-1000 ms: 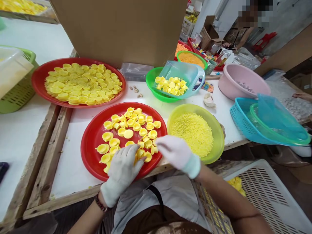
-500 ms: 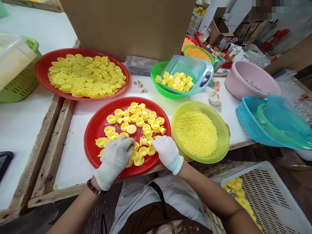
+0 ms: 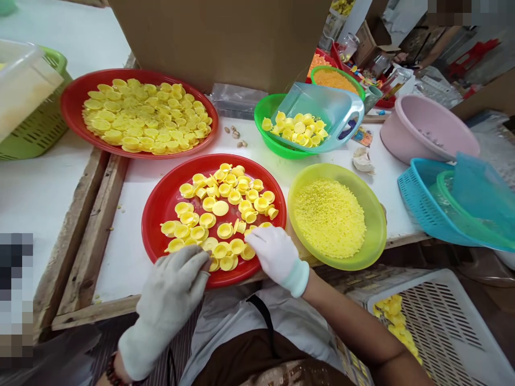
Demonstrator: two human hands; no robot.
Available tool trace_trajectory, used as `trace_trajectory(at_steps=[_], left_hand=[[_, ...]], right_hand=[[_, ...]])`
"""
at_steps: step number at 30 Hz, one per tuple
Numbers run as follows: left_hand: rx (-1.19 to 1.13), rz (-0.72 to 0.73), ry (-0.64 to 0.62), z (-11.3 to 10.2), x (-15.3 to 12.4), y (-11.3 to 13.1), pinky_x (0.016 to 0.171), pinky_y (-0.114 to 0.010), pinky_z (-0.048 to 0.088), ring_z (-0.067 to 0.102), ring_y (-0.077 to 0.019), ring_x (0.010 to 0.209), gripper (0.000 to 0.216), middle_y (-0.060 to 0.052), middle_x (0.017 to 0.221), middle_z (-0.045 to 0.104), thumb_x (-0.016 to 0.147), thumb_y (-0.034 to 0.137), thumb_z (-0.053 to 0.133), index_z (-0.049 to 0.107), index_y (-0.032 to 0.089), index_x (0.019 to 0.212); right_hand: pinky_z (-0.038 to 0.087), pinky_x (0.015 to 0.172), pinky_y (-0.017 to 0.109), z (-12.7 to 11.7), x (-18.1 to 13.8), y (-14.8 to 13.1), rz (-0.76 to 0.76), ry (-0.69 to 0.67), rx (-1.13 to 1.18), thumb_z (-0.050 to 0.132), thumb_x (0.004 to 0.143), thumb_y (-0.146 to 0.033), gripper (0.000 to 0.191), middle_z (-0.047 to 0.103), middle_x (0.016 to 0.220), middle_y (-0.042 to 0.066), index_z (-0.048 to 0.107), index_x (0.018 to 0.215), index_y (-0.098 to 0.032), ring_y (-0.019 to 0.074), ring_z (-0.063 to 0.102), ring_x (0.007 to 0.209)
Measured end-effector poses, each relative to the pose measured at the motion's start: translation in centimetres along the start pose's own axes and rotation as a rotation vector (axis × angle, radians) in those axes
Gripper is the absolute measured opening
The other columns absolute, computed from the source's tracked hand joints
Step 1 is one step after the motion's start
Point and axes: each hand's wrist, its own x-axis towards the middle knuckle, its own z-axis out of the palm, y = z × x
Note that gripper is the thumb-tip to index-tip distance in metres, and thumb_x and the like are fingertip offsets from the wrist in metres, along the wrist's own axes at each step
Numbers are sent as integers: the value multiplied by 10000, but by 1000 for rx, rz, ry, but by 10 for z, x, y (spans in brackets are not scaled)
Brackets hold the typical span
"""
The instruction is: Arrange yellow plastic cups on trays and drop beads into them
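Observation:
Small yellow toy cups, each with a saucer-like rim (image 3: 225,230), lie scattered in a round red tray (image 3: 151,201). My left hand (image 3: 173,295), in a whitish knit glove, is at the tray's near edge. Its fingers are curled together beside the nearest cups, and their tips are partly hidden. My right hand (image 3: 277,254), in a white glove with a pale green cuff, reaches over the tray's right rim. Its fingers are bent closely together among the cups there; whatever they pinch is hidden. Right of the tray stands a yellow bowl (image 3: 376,230) of tiny yellow beads (image 3: 330,220).
Behind sits a larger red tray (image 3: 68,115) full of yellow discs. A blue scoop (image 3: 322,104) with yellow cups rests in a green bowl (image 3: 263,107). Pink basin (image 3: 426,126) and blue basket (image 3: 422,198) stand right. Below is a white crate (image 3: 438,311); a cardboard panel (image 3: 217,40) rises behind.
My left hand has drawn back toward me and down-left, from over the cups to the tray's near edge. My right hand stays by the right rim. The view has shifted slightly.

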Motion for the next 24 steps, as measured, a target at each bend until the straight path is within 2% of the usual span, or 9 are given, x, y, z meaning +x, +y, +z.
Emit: trace_trajectory(at_steps=[2,5,9,12,17,21,23,24], left_hand=[[10,-71,-14,-5,8,-8,790,-379,516,663,-249,901,251,-128,1061,706,968,252,492,702,134,1037],[21,-225,-165,-11,17,-19,752,-399,514,666,-259,834,254,-102,1007,707,953,266,482,699,154,1022],[62,-349,-337,-14,5,-25,750,-426,519,672,-287,846,280,-106,998,700,952,319,483,693,161,1049],[40,-332,-327,-12,-12,-27,830,-439,525,673,-291,923,273,-110,1065,712,953,298,484,703,170,1053],[-4,-234,-180,-9,-19,-25,841,-431,524,666,-272,929,271,-107,1066,724,975,316,492,709,169,1045],[-8,-102,-269,-13,-11,-21,796,-431,513,658,-270,917,218,-63,1046,727,948,263,529,733,227,1014],[2,-102,-304,-16,-8,-22,785,-436,505,655,-271,894,218,-54,1006,728,944,261,526,742,238,961],[1,-112,-304,-17,-7,-24,789,-437,502,657,-269,889,222,-54,995,728,946,273,523,742,235,937]], right_hand=[[352,756,371,-4,6,4,64,14,-25,451,1030,-162,241,673,1085,66,672,1122,-196,206,550,922],[349,728,379,-7,26,-2,34,-5,-76,436,1026,-170,259,662,1110,73,666,1136,-217,220,558,917],[367,720,390,-10,54,-14,7,-87,-127,419,1015,-160,261,656,1105,97,648,1132,-207,264,588,940],[387,732,400,-13,64,-11,30,-163,-149,449,1013,-184,216,672,1005,111,665,1022,-176,282,609,927],[403,762,415,-17,70,-1,100,-177,-169,508,1021,-319,245,691,1011,124,696,991,-164,304,629,953],[406,770,423,-25,77,1,56,-315,-150,546,1002,-351,269,716,988,130,739,979,-166,321,644,970],[408,767,431,-27,80,1,39,-374,-158,577,978,-338,252,719,970,135,753,945,-161,333,649,964],[409,764,433,-27,81,0,32,-362,-160,577,971,-311,235,716,974,135,752,938,-159,332,650,962]])
